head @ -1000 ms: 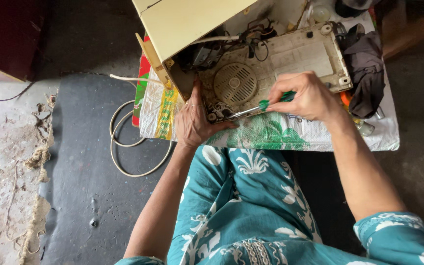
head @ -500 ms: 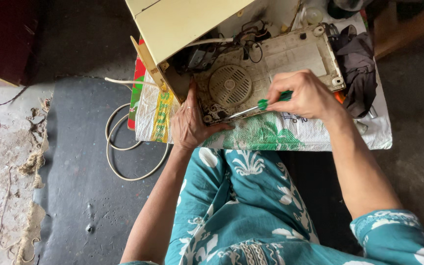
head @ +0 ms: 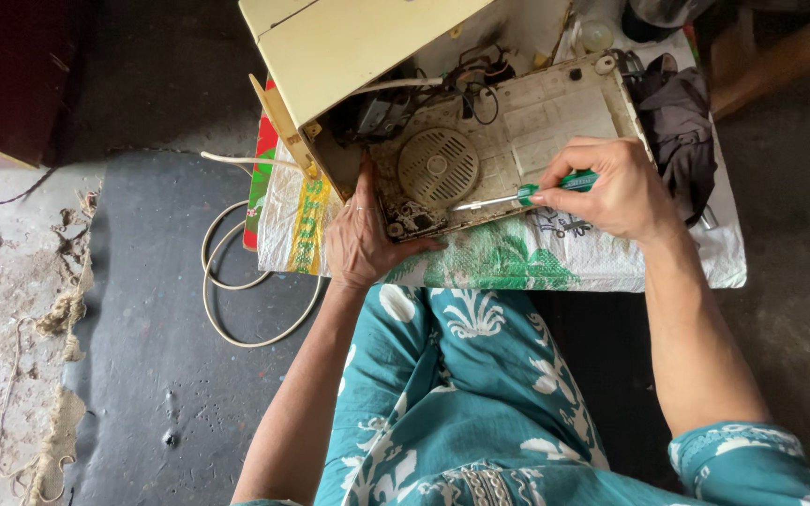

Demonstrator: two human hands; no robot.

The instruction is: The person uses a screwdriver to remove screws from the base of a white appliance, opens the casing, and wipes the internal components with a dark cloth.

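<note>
Green-handled screwdriver (head: 527, 194) lying level, tip over opened cream appliance (head: 480, 159), dusty inside

Coiled white cable (head: 236, 281) on dark floor, crumpled grey cloth (head: 682, 131) nearby.

Appliance casing (head: 367, 47) cut by top edge — screwdriver (head: 555, 186) handle mostly under fingers (head: 574, 159).

A low table (head: 724, 267) wears a printed woven sack (head: 508, 258). On it: 1 opened cream appliance (head: 480, 141), with a dark rag (head: 682, 126) at 3 o'clock.
</note>
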